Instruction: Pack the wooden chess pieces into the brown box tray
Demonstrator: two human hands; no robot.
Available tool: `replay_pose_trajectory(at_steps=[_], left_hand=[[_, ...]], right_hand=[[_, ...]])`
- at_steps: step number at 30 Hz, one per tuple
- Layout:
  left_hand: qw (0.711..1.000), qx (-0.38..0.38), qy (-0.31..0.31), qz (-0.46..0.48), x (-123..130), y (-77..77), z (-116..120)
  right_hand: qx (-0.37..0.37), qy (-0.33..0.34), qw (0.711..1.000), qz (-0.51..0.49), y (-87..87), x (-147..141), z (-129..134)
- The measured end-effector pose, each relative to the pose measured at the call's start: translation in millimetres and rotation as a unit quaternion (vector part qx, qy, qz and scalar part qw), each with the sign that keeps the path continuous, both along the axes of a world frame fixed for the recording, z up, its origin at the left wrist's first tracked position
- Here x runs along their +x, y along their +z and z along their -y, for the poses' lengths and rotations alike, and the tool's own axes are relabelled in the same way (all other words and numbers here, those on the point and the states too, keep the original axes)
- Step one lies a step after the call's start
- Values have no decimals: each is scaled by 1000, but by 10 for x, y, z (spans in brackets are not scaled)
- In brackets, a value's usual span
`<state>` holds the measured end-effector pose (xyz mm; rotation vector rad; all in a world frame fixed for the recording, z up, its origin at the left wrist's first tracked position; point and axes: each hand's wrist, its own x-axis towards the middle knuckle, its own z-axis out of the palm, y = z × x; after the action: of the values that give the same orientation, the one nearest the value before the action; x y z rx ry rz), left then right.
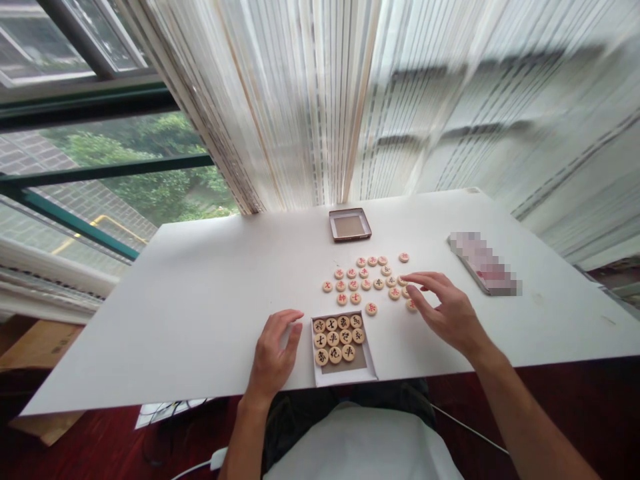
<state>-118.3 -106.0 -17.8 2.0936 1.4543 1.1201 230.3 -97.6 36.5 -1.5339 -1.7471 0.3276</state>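
**Two hands at a box of game discs on a white bench**

The white bench (200,300) has a wide bare stretch on its left half, reaching to the left edge and back toward the window. Its near edge runs just below both wrists. To the right, a blurred flat packet (484,263) lies well apart from the discs, with bare surface between it and the right hand. At the back, near the curtain (350,100), a small brown lid (350,225) sits alone.

A shallow white box (371,363) rests at the near edge, between the two hands. It holds three rows of round wooden discs (338,339) with black characters; its nearest strip is unfilled, showing the brown floor.

The left hand (274,357) lies on the bench just beside the box's left wall, its fingers (290,320) loosely curled and slightly apart, holding nothing. The thumb comes close to the box wall; whether it touches cannot be told.

Beyond the box, a loose cluster of discs (364,280) with red and black characters is spread flat on the bench. The right hand (445,313) hovers over the cluster's right end, fingers (417,279) spread and bent down, tips at or just over the rightmost discs. Whether a disc is pinched cannot be told. One stray disc (404,257) lies just behind the fingertips.
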Motion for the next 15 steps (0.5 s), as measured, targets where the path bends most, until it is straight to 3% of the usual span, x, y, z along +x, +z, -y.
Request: replay_pose_trajectory(at_steps=[8,15], left_hand=[[1000,-18,-3,2,7,1,17],[1000,-24,-4,5,0,-10,26]], right_hand=[[34,69,986,147,-255,161,-568],[17,112,970,216,-369,215,-707]])
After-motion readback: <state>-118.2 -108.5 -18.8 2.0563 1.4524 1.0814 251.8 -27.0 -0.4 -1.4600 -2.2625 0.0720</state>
